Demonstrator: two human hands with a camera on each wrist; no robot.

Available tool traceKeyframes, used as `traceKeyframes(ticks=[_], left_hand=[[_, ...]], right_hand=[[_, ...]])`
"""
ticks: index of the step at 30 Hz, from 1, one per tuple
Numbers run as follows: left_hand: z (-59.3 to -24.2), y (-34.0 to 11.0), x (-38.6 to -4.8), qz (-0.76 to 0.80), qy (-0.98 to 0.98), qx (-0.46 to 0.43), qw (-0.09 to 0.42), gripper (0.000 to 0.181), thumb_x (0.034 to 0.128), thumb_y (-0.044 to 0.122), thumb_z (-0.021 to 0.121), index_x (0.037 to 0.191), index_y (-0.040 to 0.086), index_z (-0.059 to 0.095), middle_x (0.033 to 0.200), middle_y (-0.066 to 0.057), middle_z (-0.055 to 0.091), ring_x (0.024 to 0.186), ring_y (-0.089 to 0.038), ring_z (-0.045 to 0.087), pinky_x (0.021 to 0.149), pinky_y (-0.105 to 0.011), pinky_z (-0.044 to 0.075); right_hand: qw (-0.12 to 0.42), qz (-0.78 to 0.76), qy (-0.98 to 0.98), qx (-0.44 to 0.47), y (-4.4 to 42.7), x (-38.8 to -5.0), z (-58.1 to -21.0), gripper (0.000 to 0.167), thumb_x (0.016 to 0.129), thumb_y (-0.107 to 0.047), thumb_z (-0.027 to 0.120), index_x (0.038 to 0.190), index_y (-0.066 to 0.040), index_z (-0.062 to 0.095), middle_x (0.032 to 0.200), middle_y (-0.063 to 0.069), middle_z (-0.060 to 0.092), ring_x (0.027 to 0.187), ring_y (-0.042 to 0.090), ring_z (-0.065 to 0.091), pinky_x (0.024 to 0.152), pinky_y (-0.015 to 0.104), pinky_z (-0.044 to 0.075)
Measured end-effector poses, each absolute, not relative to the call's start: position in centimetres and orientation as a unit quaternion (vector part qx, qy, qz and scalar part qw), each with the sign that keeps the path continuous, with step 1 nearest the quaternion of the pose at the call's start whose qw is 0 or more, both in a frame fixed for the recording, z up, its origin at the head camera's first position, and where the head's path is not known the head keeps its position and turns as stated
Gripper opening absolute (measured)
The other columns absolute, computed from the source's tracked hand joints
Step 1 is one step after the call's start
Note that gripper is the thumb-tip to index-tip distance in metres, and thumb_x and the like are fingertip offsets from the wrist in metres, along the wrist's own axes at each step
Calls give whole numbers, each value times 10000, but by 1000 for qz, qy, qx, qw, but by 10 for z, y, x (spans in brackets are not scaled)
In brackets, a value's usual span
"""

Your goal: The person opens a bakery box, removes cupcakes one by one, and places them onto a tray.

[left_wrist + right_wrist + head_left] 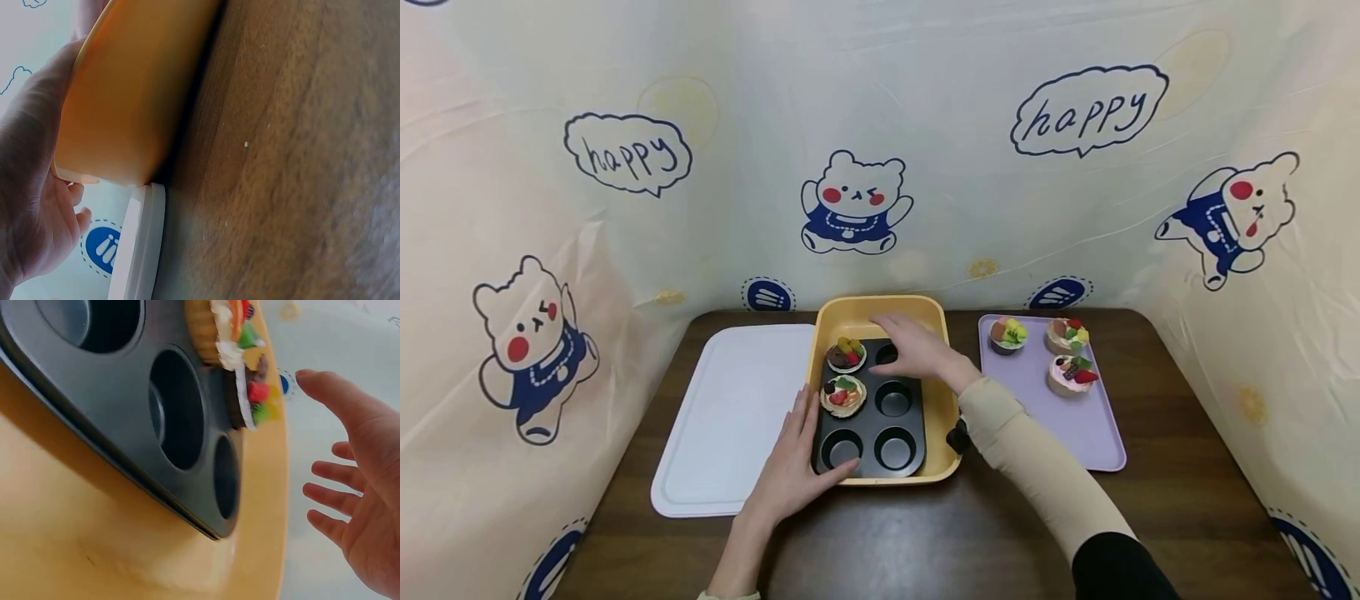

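A dark muffin tin [871, 433] lies inside a yellow bin [942, 417]. In its left column, a chocolate cupcake [846, 356] topped with fruit occupies the back cup and a fruit tart [843, 396] the middle one. My left hand [790, 475] rests against the bin's front left corner, fingers straight along the left side and thumb over the front rim. Above the tin's back right cup hovers my right hand [917, 346]. The right wrist view shows that hand [369, 481] with spread fingers and nothing in it.
Left of the bin lies a white tray [737, 417], next to its wall. To the right, a purple tray [1097, 433] carries a cupcake [1008, 334], a fruit tart [1066, 337] and a pink-cream tart [1070, 376]. A printed curtain [970, 208] hangs behind the brown table [880, 542].
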State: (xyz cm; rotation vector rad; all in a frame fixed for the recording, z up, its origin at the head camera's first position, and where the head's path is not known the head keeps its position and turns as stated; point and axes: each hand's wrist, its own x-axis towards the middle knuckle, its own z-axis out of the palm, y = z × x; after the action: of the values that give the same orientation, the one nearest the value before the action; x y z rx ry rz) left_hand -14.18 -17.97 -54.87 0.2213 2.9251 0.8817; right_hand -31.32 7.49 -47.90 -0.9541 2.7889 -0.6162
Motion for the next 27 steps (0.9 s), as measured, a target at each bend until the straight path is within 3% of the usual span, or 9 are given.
traceKeyframes(ticks=[17,27], left_hand=[[-551,-181,-143,290,954,69,43,1311,847,811,749,1782,146,115,1885,-39,-68,1731,-441,131,1340,-686,283],[-549,-180,-141,297,952,69,34,1300,843,774,781,1780,144,137,1887,-43,-36,1730,-435,143,1321,-696,318]], right_hand=[[110,-197,932,-284,40,-327,-499,916,960,-468,855,1681,-117,413,1723,165,460,1580,336,489,1324,496,425],[107,-204,933,-278,34,-330,-516,853,974,-457,836,1642,-69,473,1677,174,519,1553,327,518,1325,465,423]])
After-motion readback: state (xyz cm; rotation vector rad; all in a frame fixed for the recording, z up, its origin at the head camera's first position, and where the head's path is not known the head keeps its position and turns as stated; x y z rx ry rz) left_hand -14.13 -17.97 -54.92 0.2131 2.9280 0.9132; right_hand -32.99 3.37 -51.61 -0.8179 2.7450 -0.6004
